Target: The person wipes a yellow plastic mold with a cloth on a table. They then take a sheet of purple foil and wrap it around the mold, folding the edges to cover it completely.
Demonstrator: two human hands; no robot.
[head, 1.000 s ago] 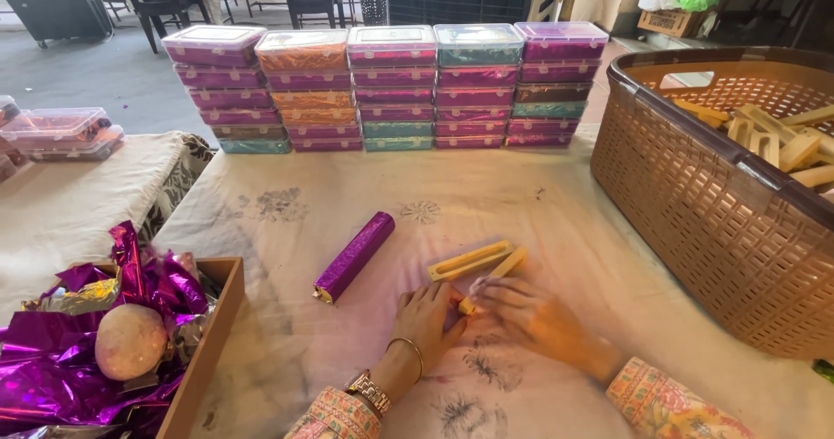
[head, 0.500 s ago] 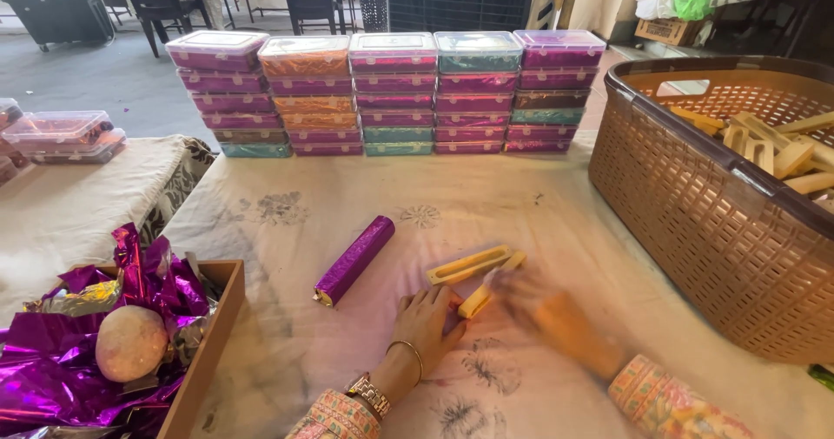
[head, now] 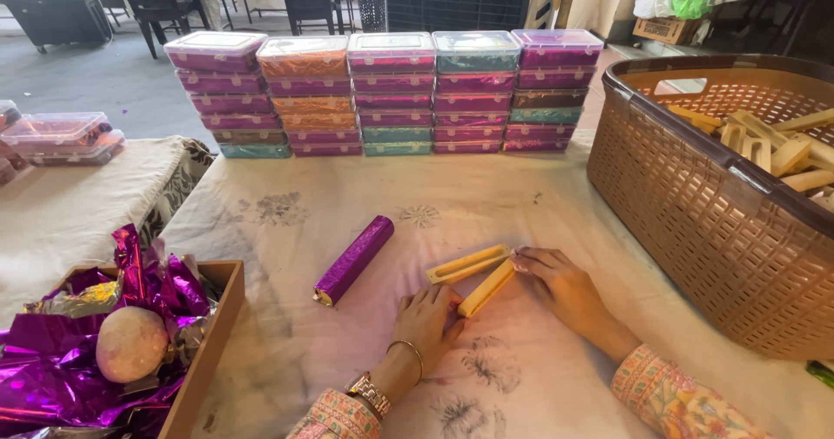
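Head view: a cloth-covered table (head: 521,387) seen from above.
Left hand (head: 426,317): fingers curled, touching the near end of a yellow bar (head: 486,288).
Right hand (head: 565,287): fingertips pinching the bar's far end.
Yellow bar: flat on the cloth between both hands, lying diagonally.
Slotted piece (head: 467,264): yellow, just beyond the bar.
Purple roll (head: 354,259): left of the hands, apart.
Box (head: 204,352): near left, holding purple foil (head: 52,369) and a pale ball (head: 131,343).
Basket (head: 695,213): right, holding more yellow pieces.
Stacked containers (head: 391,92): far edge, in five columns.
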